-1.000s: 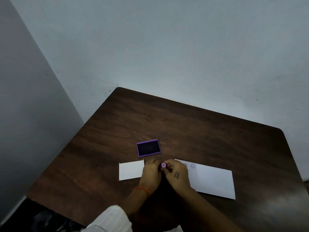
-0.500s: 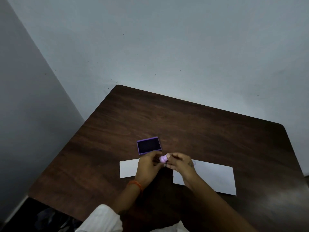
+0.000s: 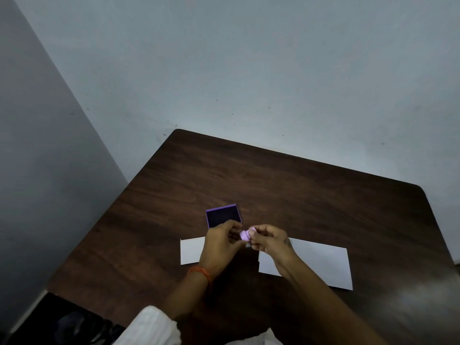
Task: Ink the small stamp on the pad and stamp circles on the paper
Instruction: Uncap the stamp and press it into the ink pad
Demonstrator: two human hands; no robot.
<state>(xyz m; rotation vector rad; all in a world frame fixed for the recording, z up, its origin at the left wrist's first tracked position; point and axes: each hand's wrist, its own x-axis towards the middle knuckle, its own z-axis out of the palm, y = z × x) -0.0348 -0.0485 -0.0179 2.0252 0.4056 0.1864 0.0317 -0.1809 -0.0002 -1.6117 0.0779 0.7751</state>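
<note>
I have both hands raised together above the table [image 3: 298, 185], with the small stamp [image 3: 245, 235] caught between them. My right hand [image 3: 270, 241] pinches the pale purple stamp with thumb and fingers [image 3: 251, 233] closed on it, and my left hand [image 3: 220, 241] has its fingers [image 3: 234, 224] curled in against the stamp's other side. Which way the stamp face points, I cannot tell.

The ink pad [image 3: 223, 215] lies open just beyond my left fingers, its dark surface bare and nothing touching it. The paper [image 3: 321, 262] lies beneath and to the right of my right hand; a second white piece [image 3: 190, 250] shows left of my left hand.

I can make out no circles on the visible paper; part of it is hidden under my hand. My judgement is that I am between steps: the stamp is in hand, off both pad and paper, so inking and further stamping are left to do.
</note>
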